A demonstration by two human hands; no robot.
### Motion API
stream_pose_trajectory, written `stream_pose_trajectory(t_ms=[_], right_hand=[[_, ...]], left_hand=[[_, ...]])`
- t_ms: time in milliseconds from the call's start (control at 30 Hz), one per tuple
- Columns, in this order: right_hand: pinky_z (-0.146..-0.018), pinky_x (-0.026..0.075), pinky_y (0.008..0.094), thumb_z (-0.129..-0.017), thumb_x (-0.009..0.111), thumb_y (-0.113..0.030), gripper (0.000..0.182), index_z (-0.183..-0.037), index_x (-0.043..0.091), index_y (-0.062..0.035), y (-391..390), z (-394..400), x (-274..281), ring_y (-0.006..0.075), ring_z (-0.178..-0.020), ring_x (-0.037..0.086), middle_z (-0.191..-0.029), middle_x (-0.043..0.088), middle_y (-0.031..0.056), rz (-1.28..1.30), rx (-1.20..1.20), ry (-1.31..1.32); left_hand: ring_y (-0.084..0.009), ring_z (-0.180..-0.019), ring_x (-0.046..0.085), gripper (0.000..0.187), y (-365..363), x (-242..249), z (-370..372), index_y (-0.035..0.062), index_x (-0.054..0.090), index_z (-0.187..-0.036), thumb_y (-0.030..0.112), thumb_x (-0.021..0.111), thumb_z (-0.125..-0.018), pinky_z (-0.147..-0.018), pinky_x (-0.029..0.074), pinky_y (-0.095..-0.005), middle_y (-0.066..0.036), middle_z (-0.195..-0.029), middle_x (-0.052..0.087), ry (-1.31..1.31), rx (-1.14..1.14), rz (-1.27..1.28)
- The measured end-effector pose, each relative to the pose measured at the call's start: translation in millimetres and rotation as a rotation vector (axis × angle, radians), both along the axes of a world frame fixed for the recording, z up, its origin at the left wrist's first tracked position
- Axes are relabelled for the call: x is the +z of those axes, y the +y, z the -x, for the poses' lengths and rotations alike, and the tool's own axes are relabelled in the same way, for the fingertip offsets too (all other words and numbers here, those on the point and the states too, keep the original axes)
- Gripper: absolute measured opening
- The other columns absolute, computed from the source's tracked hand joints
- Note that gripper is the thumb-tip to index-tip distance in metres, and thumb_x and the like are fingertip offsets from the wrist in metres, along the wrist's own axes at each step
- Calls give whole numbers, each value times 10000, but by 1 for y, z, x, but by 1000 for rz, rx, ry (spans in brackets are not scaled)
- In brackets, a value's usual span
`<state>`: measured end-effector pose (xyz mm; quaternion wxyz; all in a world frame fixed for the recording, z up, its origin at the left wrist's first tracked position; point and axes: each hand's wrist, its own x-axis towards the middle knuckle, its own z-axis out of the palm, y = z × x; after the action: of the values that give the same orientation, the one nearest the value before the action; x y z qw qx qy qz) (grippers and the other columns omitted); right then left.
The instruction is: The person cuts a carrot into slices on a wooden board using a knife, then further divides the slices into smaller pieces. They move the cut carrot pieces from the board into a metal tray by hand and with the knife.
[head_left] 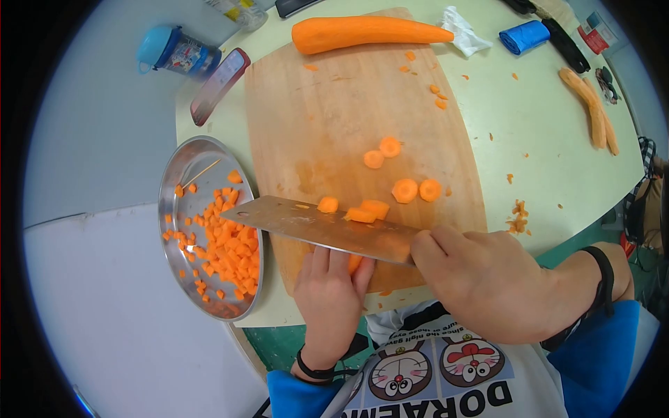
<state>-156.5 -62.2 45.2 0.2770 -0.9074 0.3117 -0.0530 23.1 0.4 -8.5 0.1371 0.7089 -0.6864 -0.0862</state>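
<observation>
Right hand (488,282): we are clamping the cleaver (313,224) handle.
Left hand (331,296): fingers flat under the blade, holding nothing.
Beside: steel bowl (182,167) is holding diced carrot (226,251).
Cutting board (334,104): whole carrot (362,32) is lying at its far edge.

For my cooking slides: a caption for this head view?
Right hand holds cleaver over cutting board; diced carrot fills bowl.

**A makeshift kitchen corner**

I'm at a pale table (557,160) set up for food prep — a wooden board (327,118), a cleaver (313,226), a steel plate (182,167) of diced carrot, a whole peeled carrot (362,31). Phones (219,85), a blue-capped bottle (178,50) and a bag roll (524,36) lie about too — more a shared room than a fitted kitchen.
</observation>
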Motion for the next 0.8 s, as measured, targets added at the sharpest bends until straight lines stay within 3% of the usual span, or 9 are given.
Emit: stream_pose_trajectory(t_ms=[67, 267, 333, 433, 500, 600, 700, 767, 800], right_hand=[[-430, 467, 322, -631, 578, 0, 224, -824, 466, 22, 0, -1, 0, 230, -570, 580, -707, 468, 99, -7, -5, 0], [-445, 472, 333, -643, 571, 3, 213, -826, 466, 25, -3, -1, 1, 243, -573, 583, -699, 469, 106, -31, -12, 36], [-448, 473, 336, -647, 569, 3, 208, -825, 464, 25, -4, -2, 1, 247, -573, 584, -693, 469, 108, -34, -11, 44], [-435, 481, 272, -650, 595, -52, 122, -716, 516, 14, -9, -5, 1, 177, -599, 589, -627, 515, 87, 29, -14, 66], [-500, 482, 369, -674, 558, 7, 193, -838, 458, 23, -12, -4, 5, 298, -603, 588, -721, 497, 135, -119, 3, 70], [-553, 484, 393, -708, 551, 1, 168, -842, 451, 24, -25, -3, 2, 333, -657, 586, -749, 513, 150, -298, -24, -3], [-591, 480, 410, -748, 536, -9, 130, -837, 447, 24, -27, -6, 4, 352, -697, 578, -768, 523, 164, -287, 13, 99], [-597, 478, 418, -759, 529, -10, 117, -839, 450, 25, -27, -8, 3, 354, -703, 576, -768, 527, 169, -301, 10, 114], [-604, 477, 425, -769, 521, -10, 105, -841, 453, 26, -27, -8, 2, 357, -708, 575, -768, 530, 175, -307, -8, 122]], left_hand=[[-253, -679, 540, 314, 0, -2, -2, 37, 592, -956, 188, 703, -704, -589, 454, -341, -89, -851, 577, -54, -62, 41], [-240, -667, 535, 314, -1, -1, 0, 39, 593, -951, 210, 702, -711, -570, 446, -334, -76, -828, 571, -89, -57, 31], [-276, -706, 551, 306, -2, 1, 2, 38, 599, -949, 182, 706, -702, -593, 454, -357, -97, -838, 575, -69, -24, -5], [-310, -739, 567, 315, -3, 3, 2, 32, 597, -962, 155, 709, -695, -610, 461, -378, -118, -844, 577, -57, 3, -43], [-309, -733, 567, 329, -3, 4, 3, 28, 591, -977, 156, 709, -697, -604, 461, -375, -118, -840, 574, -60, -6, -52], [-305, -723, 567, 368, -2, 3, 4, 22, 579, -1012, 166, 711, -700, -590, 459, -371, -121, -837, 570, -92, 33, -85], [-298, -697, 567, 387, -3, -1, 2, 21, 577, -1035, 180, 711, -709, -562, 453, -364, -119, -816, 565, -88, 24, -39], [-198, -625, 518, 434, -3, -4, -1, 30, 574, -1091, 287, 671, -755, -507, 416, -309, -44, -698, 489, -147, -35, 8], [-198, -625, 518, 434, -3, -4, -1, 30, 574, -1091, 287, 671, -755, -507, 416, -309, -44, -698, 489, -147, -29, 6]])
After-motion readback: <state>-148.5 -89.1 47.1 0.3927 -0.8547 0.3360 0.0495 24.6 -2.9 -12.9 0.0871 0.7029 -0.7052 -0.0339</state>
